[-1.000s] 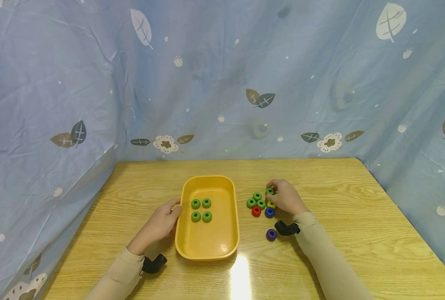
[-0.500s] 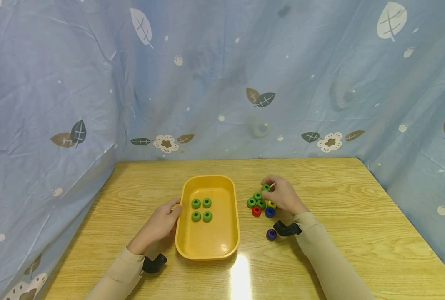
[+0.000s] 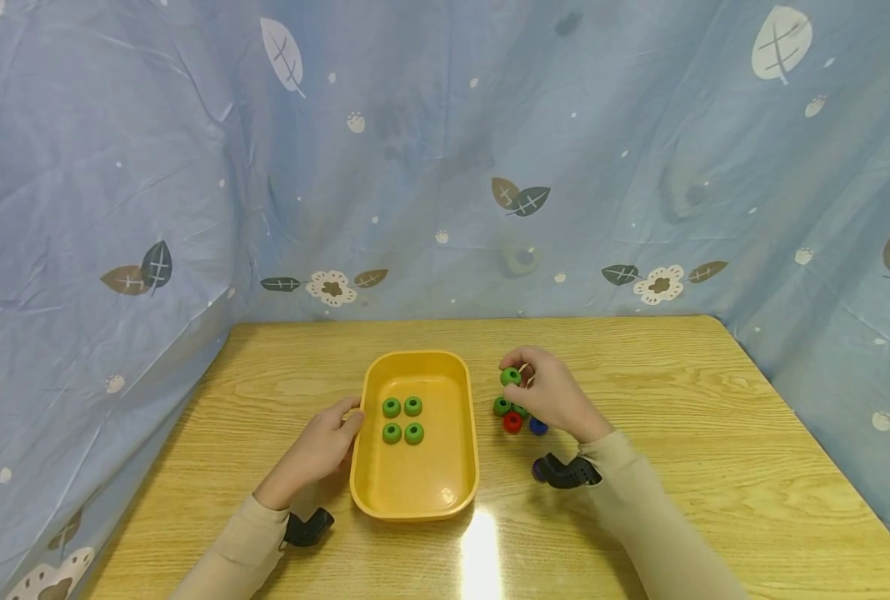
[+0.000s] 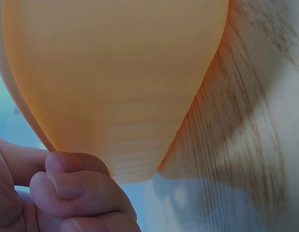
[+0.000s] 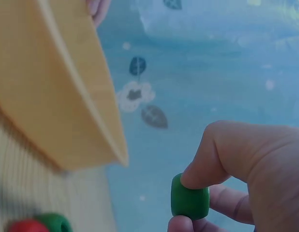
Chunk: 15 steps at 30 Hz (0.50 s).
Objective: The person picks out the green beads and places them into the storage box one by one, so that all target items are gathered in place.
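Note:
My left hand (image 3: 328,439) grips the left rim of a yellow tray (image 3: 415,492); the left wrist view has its thumb and fingertips at the rim (image 4: 31,121). Inside the tray, several green beads (image 3: 413,406) stand in two rows. Between thumb and fingers my right hand (image 3: 557,393) pinches a barrel-shaped green bead (image 5: 189,198), held above the pile to the right of the tray. Below it lie more green beads (image 3: 502,406), a red bead (image 3: 512,423) and a blue bead (image 3: 538,427). The yellow bead is hidden behind the right hand.
A purple bead (image 3: 538,469) lies nearer the front, partly covered by the black wrist camera (image 3: 571,472). The wooden table (image 3: 662,375) backs onto a blue leaf-patterned cloth (image 3: 445,167), which hangs at the sides too.
My right hand has lifted a green bead from the pile and carried it leftward, toward the tray. The left hand and the tray have stayed put.

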Tool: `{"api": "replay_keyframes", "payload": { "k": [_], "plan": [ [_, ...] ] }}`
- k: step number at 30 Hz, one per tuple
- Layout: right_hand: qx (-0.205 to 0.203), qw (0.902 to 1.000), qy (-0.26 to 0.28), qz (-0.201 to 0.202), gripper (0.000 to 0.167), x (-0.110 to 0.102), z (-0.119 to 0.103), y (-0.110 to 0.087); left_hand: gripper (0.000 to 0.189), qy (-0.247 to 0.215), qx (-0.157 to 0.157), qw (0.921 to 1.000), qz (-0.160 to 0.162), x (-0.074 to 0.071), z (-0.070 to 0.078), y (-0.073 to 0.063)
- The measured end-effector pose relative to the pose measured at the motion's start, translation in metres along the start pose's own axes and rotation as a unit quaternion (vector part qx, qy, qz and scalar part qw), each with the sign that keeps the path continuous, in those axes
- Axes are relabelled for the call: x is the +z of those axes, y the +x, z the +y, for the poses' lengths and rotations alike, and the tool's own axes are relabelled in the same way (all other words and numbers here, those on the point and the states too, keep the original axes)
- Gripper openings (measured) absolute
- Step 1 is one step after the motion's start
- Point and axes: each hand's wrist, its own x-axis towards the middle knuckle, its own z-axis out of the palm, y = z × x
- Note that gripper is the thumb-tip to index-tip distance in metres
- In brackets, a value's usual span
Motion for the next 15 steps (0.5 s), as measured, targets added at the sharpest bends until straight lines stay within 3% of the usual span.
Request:
{"api": "replay_keyframes", "payload": {
  "k": [8,15],
  "plan": [
    [-0.023,0.9995,0.016,-0.014,0.026,0.009,-0.024,-0.007,0.046,0.0,-0.001,1.0,-0.004,0.0,0.0,0.0],
    [-0.068,0.9969,0.021,-0.034,0.026,0.021,-0.04,-0.014,0.045,0.0,0.0,1.0,0.0,0.0,0.0,0.0]
  ]
}}
